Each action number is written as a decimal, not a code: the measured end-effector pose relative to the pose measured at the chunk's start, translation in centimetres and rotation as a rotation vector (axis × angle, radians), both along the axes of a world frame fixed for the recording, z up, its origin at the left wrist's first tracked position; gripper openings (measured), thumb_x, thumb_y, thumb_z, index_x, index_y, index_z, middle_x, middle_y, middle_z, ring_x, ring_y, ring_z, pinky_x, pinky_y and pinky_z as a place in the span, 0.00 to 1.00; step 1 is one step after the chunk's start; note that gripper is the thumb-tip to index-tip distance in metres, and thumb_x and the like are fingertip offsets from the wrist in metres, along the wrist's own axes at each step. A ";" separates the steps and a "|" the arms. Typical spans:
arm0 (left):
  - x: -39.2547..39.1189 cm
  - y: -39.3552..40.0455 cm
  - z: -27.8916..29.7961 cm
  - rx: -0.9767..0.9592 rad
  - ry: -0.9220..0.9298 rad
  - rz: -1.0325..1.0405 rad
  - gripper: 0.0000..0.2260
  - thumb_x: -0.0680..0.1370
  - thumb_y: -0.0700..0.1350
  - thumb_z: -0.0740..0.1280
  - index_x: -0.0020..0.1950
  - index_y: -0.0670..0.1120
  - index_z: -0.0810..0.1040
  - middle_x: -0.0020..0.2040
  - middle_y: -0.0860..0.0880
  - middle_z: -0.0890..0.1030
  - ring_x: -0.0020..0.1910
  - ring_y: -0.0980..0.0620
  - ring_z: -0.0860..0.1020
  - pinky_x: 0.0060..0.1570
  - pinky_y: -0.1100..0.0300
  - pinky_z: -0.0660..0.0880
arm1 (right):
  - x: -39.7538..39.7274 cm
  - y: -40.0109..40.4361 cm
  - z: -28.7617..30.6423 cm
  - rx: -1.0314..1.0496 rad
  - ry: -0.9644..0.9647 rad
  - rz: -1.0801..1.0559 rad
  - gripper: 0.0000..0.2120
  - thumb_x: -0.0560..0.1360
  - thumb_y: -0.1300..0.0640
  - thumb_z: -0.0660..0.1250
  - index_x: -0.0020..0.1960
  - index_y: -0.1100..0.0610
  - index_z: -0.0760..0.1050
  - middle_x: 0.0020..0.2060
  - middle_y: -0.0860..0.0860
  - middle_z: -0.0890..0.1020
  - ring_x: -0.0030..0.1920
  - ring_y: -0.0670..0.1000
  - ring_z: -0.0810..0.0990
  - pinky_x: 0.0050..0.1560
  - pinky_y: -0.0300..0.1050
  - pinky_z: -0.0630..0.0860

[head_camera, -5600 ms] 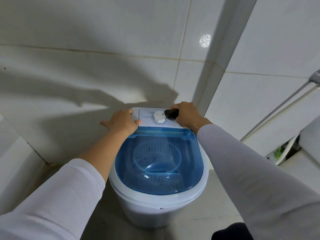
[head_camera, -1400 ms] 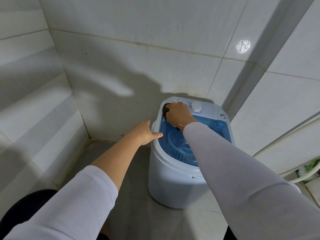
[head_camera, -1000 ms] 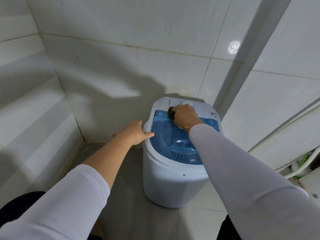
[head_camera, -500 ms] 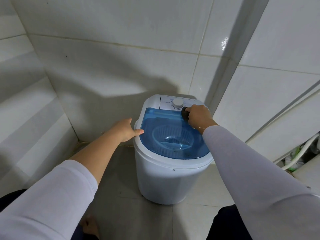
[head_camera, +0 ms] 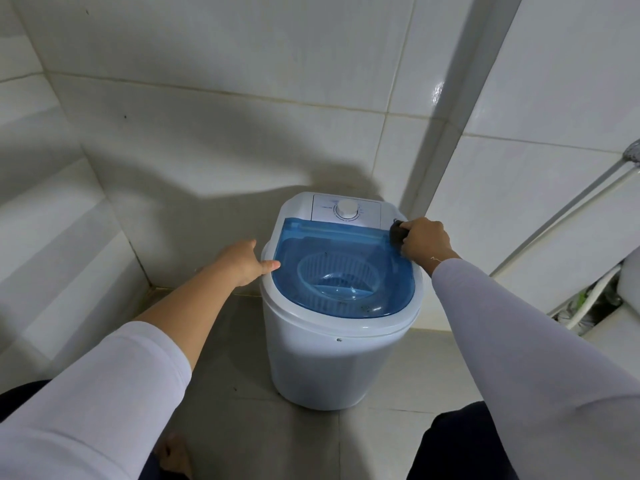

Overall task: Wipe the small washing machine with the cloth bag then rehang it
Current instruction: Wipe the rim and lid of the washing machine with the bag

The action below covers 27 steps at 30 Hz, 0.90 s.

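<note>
The small white washing machine [head_camera: 322, 362] stands on the tiled floor in a wall corner. Its see-through blue lid [head_camera: 343, 268] is down, and a white dial [head_camera: 347, 209] sits on the rear panel. My right hand [head_camera: 423, 242] is closed around a bunched dark cloth bag [head_camera: 397, 232] and presses it on the lid's back right corner. My left hand [head_camera: 244, 261] rests on the machine's left rim, thumb against the lid edge, fingers spread down the side.
White tiled walls close in behind and to the left. A white pipe [head_camera: 568, 233] and hose run diagonally along the right wall, with a white fixture [head_camera: 628, 285] at the right edge. A bare foot [head_camera: 175, 457] shows on the grey floor below.
My right hand has dragged the cloth bag along the back of the lid from the left corner to the right corner. My left hand stays on the left rim.
</note>
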State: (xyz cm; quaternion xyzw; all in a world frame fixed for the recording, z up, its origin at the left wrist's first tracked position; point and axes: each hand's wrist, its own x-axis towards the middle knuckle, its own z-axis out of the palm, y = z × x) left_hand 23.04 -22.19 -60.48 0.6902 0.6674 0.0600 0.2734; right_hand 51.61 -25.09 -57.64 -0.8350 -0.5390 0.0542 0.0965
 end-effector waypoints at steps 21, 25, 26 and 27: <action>-0.5 -3.3 1.1 -0.090 -0.286 -0.033 0.28 0.77 0.50 0.67 0.74 0.44 0.62 0.73 0.44 0.68 0.71 0.43 0.68 0.65 0.54 0.67 | -19.0 5.0 -1.6 -0.104 -0.172 0.376 0.18 0.77 0.49 0.58 0.63 0.55 0.74 0.61 0.57 0.74 0.63 0.60 0.69 0.59 0.51 0.70; -0.6 -3.1 1.1 -0.084 -0.268 -0.018 0.33 0.76 0.54 0.67 0.76 0.44 0.59 0.75 0.44 0.65 0.72 0.42 0.66 0.68 0.51 0.66 | -18.1 5.3 -2.1 -0.057 -0.229 0.368 0.18 0.77 0.54 0.60 0.65 0.55 0.72 0.62 0.58 0.74 0.63 0.60 0.70 0.58 0.49 0.72; -0.7 -3.1 1.1 -0.087 -0.279 -0.013 0.33 0.76 0.54 0.67 0.76 0.44 0.58 0.75 0.44 0.65 0.72 0.42 0.66 0.68 0.50 0.66 | -17.8 5.3 -2.1 -0.062 -0.242 0.373 0.18 0.77 0.55 0.60 0.65 0.56 0.72 0.62 0.58 0.74 0.63 0.60 0.70 0.57 0.49 0.72; -0.6 -3.1 1.1 -0.088 -0.296 -0.012 0.33 0.76 0.53 0.67 0.76 0.44 0.59 0.75 0.44 0.65 0.72 0.42 0.67 0.68 0.50 0.66 | -17.6 5.2 -2.0 -0.061 -0.250 0.369 0.18 0.77 0.55 0.60 0.66 0.56 0.71 0.62 0.58 0.74 0.63 0.60 0.70 0.57 0.49 0.72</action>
